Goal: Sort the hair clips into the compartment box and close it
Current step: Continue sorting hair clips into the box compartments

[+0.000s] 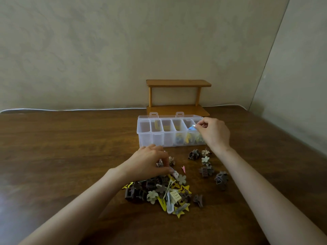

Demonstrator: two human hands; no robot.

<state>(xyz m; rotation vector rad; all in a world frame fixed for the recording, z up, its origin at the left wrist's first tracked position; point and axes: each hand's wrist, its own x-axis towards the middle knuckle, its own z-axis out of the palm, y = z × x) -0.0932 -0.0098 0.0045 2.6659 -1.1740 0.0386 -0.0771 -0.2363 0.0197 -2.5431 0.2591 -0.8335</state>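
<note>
**Blue clip poised over the box**

On the table [70,156], the open box [155,138] sits just beyond the loose pile [164,191]. Your right hand [215,133] pinches a blue clip [191,128] directly above a right-end compartment. Your left hand [146,161] curls onto the pile's far edge; its grip I cannot tell.

Facing you: one beige wall [106,50], mottled and dimly lit. To your right: a second wall [300,76], paler, meeting the first at a corner. Below: one dark wood-grain table [62,147], with a faint sheen at your left. Along its back edge: one white cable [70,109] and one small two-tier wooden shelf [178,83], set against the wall.
</note>
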